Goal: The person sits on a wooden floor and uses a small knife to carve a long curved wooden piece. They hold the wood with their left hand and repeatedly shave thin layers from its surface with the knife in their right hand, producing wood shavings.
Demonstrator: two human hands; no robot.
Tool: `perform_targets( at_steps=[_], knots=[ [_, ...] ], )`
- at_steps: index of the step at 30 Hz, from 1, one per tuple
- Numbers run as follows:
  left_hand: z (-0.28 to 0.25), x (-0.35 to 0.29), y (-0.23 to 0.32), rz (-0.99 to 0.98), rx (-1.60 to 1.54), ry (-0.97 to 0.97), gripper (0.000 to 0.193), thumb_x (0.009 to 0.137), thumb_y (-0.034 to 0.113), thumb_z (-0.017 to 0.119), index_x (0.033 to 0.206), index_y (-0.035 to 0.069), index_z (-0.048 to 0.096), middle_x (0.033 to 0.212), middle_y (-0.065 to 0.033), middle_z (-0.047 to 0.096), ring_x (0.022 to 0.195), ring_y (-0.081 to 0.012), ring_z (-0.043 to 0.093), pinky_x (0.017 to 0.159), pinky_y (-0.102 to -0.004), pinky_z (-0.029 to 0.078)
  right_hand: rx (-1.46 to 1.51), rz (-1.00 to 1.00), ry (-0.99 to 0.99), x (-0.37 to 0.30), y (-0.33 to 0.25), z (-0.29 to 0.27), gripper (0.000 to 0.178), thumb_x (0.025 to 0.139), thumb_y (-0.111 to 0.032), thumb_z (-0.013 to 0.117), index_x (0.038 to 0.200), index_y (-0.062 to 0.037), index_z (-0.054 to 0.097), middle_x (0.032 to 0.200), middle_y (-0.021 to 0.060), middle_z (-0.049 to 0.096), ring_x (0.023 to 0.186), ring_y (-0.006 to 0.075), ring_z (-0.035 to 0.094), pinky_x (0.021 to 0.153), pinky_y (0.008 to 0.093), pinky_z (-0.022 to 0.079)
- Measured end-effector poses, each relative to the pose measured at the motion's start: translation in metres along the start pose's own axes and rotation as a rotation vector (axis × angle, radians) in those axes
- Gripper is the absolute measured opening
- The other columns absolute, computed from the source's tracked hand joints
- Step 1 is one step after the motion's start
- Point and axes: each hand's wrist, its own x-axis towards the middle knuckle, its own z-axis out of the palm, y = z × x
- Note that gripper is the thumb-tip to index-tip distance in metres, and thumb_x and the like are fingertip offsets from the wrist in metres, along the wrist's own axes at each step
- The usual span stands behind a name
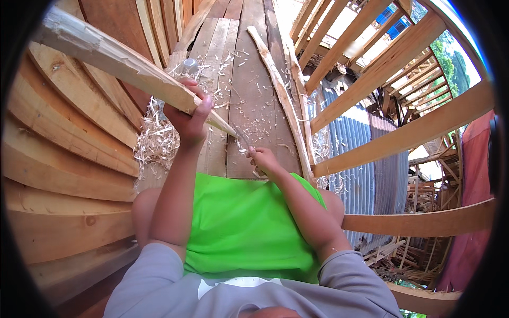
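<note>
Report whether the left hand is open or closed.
The left hand is closed: its fingers and thumb wrap around the wooden pole.

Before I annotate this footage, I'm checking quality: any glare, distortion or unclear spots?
Head view: glare bleaches patches beyond the railing; lens distortion bows the planks on the left; the blade at the right hand looks small and indistinct.

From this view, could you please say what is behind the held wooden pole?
Floorboards and wood shavings show past the wooden pole; the left hand wraps around it. Whatever the pole covers cannot be seen.
</note>
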Motion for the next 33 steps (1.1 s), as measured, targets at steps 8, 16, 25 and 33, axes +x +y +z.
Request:
perform_targets(
  at_steps=[8,16,25,33],
  knots=[
    [0.011,-0.003,-0.002,-0.025,0.008,0.065,0.025,0.081,-0.001,0.066,0.094,0.005,0.046,0.073,-0.0050,0.053,0.057,-0.0138,0.056,0.055,-0.0276,0.051,-0.353,-0.263,0.208,0.043,-0.030,0.026,0.064,0.102,-0.048,0.029,0.077,0.0007,0.062,0.055,0.0080,0.049,0.043,0.0203,0.045,0.041,0.0394,0.034],
    [-0.002,0.000,-0.006,-0.090,0.029,0.102,0.025,0.075,0.002,0.058,0.094,0.008,0.044,0.071,-0.0053,0.047,0.057,-0.0147,0.049,0.055,-0.0279,0.049,-0.270,-0.345,0.096,-0.018,-0.085,0.042,0.060,0.097,-0.038,0.032,0.082,0.0099,0.065,0.075,0.0287,0.065,0.076,0.0403,0.065,0.078,0.0487,0.048],
    [0.013,-0.003,-0.008,-0.109,0.048,0.125,0.021,0.074,0.005,0.056,0.092,0.010,0.045,0.067,-0.0045,0.044,0.057,-0.0158,0.048,0.054,-0.0295,0.046,-0.130,-0.197,0.176,0.017,-0.047,0.037,0.058,0.095,-0.037,0.034,0.080,0.0096,0.067,0.082,0.0307,0.067,0.083,0.0457,0.066,0.084,0.0507,0.049],
    [0.009,-0.004,-0.006,-0.105,0.019,0.128,0.020,0.075,0.002,0.053,0.092,0.009,0.045,0.069,-0.0047,0.046,0.056,-0.0157,0.046,0.053,-0.0296,0.045,-0.297,-0.294,0.189,0.004,-0.055,0.034,0.060,0.095,-0.035,0.031,0.090,0.0141,0.066,0.093,0.0363,0.065,0.093,0.0513,0.063,0.090,0.0516,0.047]
  ],
)
